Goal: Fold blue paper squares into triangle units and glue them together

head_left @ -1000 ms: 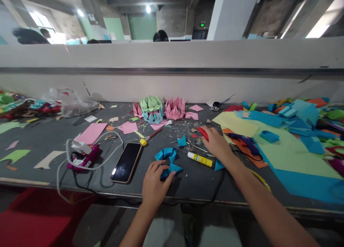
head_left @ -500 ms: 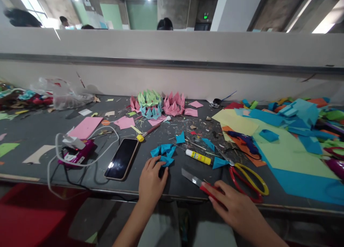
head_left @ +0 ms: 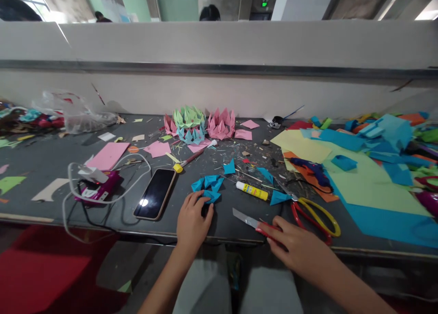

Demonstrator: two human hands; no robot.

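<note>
Right hand: closed around the red handle of the knife. The blade is bare and points left over the near edge of the desk.

Left hand: fingers bent, tips resting on the near side of the blue fold. Whether it pinches the paper cannot be told.

Handling, as judged:
- Knife: light, stiff, sharp. Hold by the handle only.
- Blue fold: very light and soft. It creases and slides easily, so press it flat or hold it by a folded edge.

Nearby:
- Glue stick and scissors lie just beyond the blade, with blue triangles between them.
- Phone lies left of the fold.
- Further out are the glue gun, paper flowers and loose sheets.

The glue stick and triangles crowd the space beside the fold.
</note>
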